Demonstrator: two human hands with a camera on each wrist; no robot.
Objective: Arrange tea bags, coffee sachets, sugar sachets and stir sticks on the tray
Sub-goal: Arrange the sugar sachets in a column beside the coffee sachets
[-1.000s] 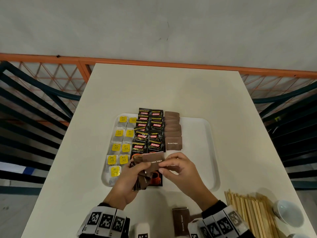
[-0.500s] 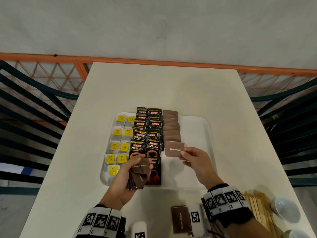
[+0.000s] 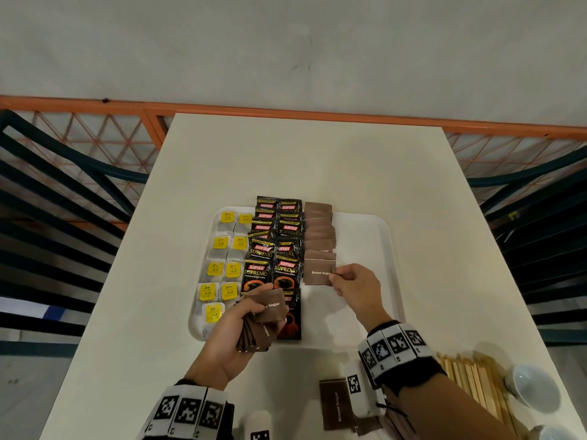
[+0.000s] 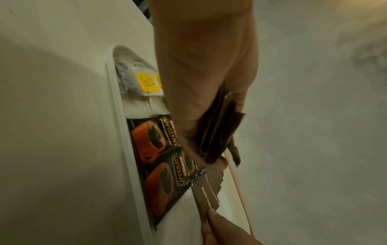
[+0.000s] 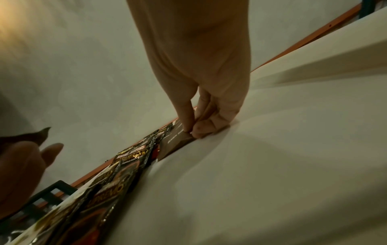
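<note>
While the left hand (image 3: 233, 328) clutched a stack of sugar sachets (image 3: 262, 323) over the tray's (image 3: 368, 249) near edge, the right hand (image 3: 357, 285) pinched one brown sachet (image 3: 319, 272) by its right end, long axis crosswise, lying at the sugar column's (image 3: 319, 231) near end.

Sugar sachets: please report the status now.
Right hand pinching brown sugar sachet at row's near end on tray. Left hand gripping spare sachets. Nothing blocking.
</note>
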